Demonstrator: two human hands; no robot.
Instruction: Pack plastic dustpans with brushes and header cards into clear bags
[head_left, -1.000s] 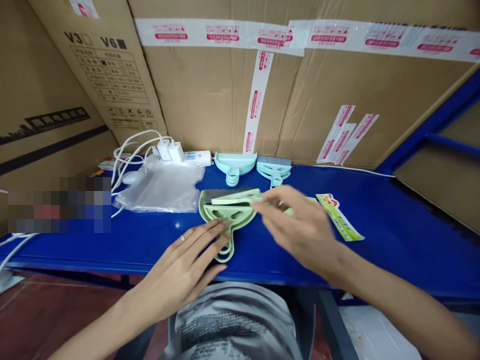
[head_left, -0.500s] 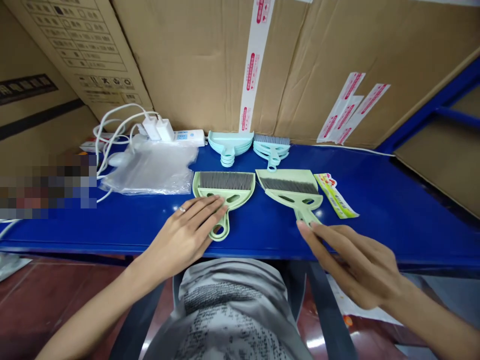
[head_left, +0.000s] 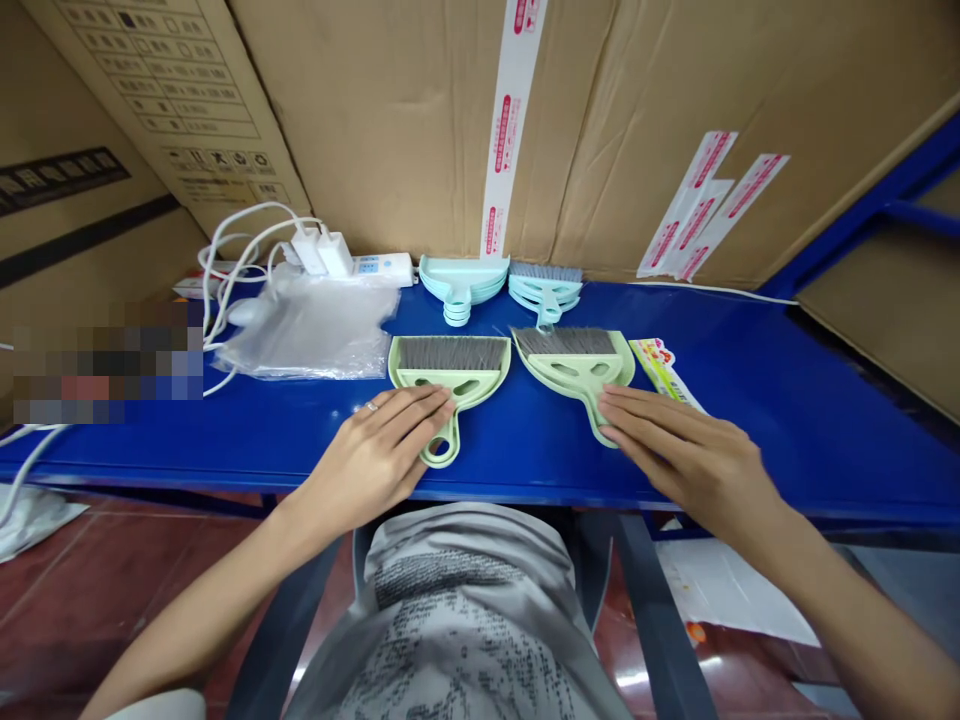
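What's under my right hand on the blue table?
Your right hand lies flat on the handle of the right green dustpan, its brush nested inside. The handle's end is covered. The hand also hides the lower end of the label card.

Pale green dustpans on blue table.

bare forearms, a ring on the left hand, grey shirt with print, perhaps lettering.

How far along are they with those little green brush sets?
Done: two green sets lie side by side, the left set and the right set. In hand: the left hand and right hand rest flat on their handles. Left: bags unused, blue dustpans and brushes stacked behind.
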